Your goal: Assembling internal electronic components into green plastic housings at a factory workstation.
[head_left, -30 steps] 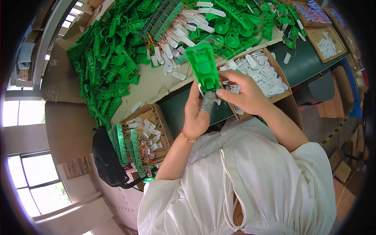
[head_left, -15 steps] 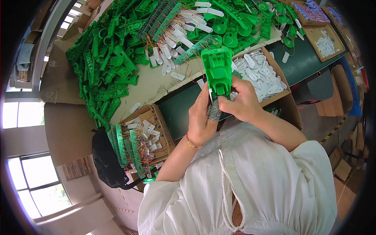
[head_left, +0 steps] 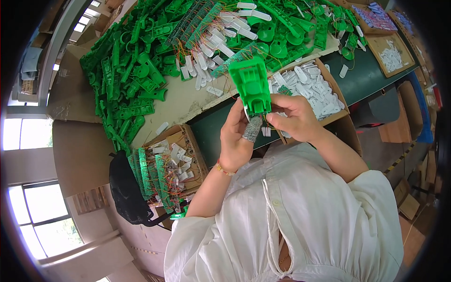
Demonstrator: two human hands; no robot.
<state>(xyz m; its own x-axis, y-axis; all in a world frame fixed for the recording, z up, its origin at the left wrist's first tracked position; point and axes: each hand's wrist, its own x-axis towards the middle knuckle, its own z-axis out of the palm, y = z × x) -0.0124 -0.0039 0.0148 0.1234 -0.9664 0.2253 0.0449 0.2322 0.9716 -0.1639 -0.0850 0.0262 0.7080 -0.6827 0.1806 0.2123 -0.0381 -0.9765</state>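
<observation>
Spreading back from the person, the dark green worktop (head_left: pixel 209 137) carries a heap of green plastic shells (head_left: pixel 136 70) on its far left, with a cardboard box (head_left: pixel 335 83) of white plastic pieces (head_left: pixel 314 87) just beyond the right hand. A second box (head_left: pixel 197 152), at the near left, holds wired circuit boards (head_left: pixel 161 174) and more white parts. The green shell (head_left: pixel 253 84) being worked on is held up between the two hands over the near edge, its hollow side facing the person and its narrow end lowest. The left hand (head_left: pixel 235 141) grips that end from the left, its wrapped thumb pressed on the lower edge; the right hand (head_left: pixel 298 120) is curled with its thumb at the lower right corner, though I cannot tell what its fingertips pinch. Beyond its fingers a small green board (head_left: pixel 283 90) shows, and a tiny white piece (head_left: pixel 266 132) hangs below the shell. To work well here, I would let the left hand steady the shell, have the right fingertips press gently near the corner, and keep any thin wire clear of the edges.
</observation>
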